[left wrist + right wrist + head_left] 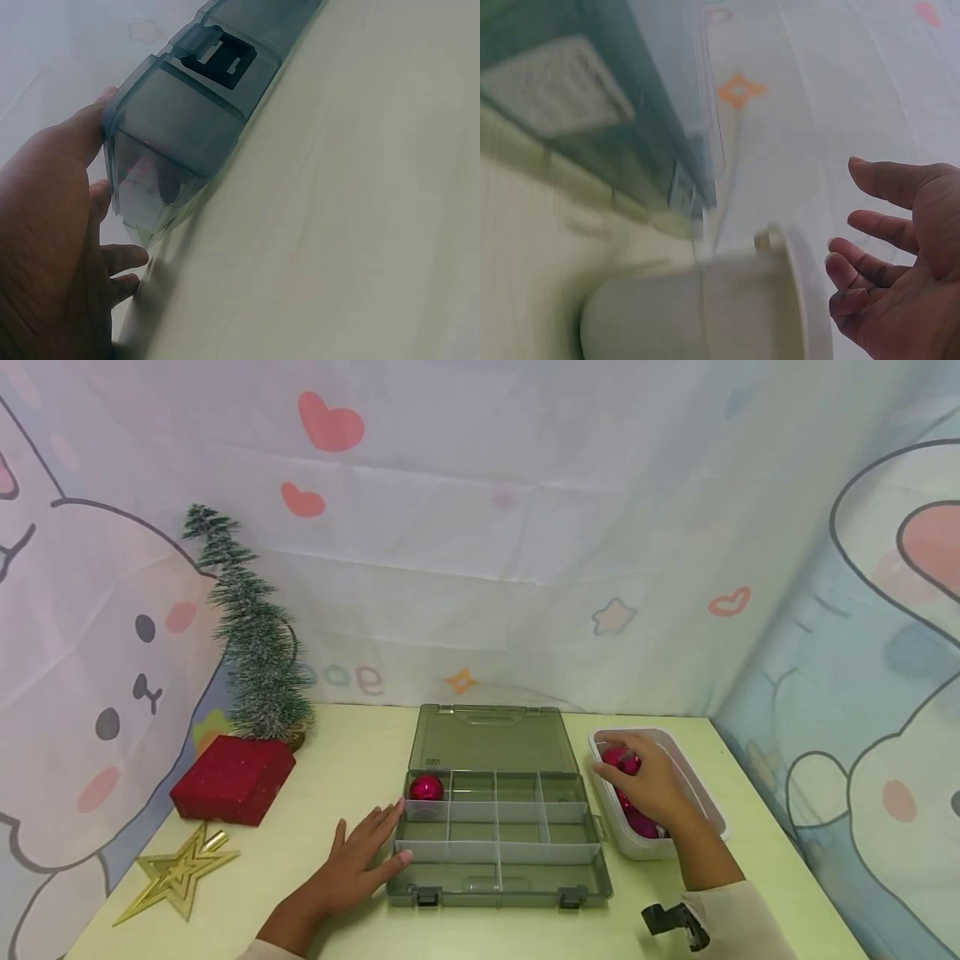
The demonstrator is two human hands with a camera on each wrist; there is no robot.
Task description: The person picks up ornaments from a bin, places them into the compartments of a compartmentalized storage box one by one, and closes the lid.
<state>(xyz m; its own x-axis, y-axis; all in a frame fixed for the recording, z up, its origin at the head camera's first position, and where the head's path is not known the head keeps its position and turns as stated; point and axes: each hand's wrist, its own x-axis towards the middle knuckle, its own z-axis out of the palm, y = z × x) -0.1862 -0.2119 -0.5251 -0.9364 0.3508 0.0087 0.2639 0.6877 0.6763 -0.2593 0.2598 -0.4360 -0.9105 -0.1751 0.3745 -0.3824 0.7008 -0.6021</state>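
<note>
A grey-green compartment box [495, 898] lies with its lid [495, 739] folded back. One shiny red Christmas ball [427, 788] sits in its back-left compartment. My left hand [352, 867] rests at the box's left side, fingers extended; in the left wrist view its fingertips are at the corner of the box [187, 112]. Over the white tub [708, 806] on the right is my right hand [651, 781], with several red balls [618, 758] beneath it. The right wrist view has that hand [900, 255] with fingers spread and loosely bent, nothing between them, beside the tub [697, 307].
At the table's left stand a small frosted Christmas tree [258, 643] and a dark red box [234, 778]. A gold star [180, 872] lies in front of them. A printed curtain [487, 568] rises behind the table.
</note>
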